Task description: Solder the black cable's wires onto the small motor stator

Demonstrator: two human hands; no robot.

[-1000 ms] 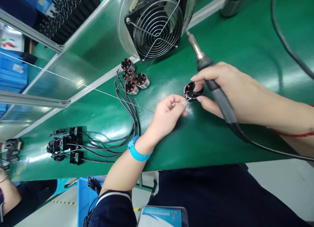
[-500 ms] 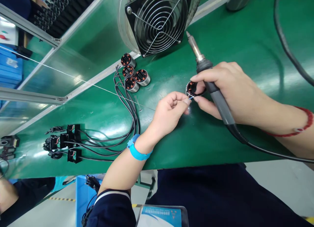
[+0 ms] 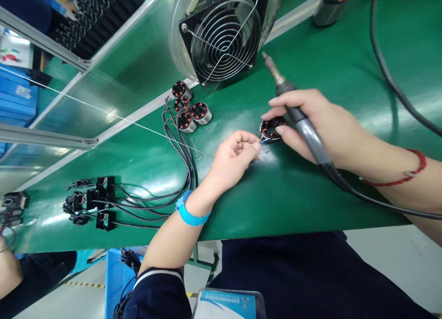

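My right hand [image 3: 321,125] grips the soldering iron [image 3: 297,116], tip raised clear, fingertips steadying the stator [image 3: 271,129] just below the fan [image 3: 223,36], while my left hand [image 3: 233,158] pinches its lead wire [image 3: 261,141] taut.

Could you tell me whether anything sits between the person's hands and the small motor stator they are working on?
Nothing visible does. The right hand, holding the soldering iron, grips the stator directly with thumb and forefinger; the left hand pinches a thin wire at its edge.
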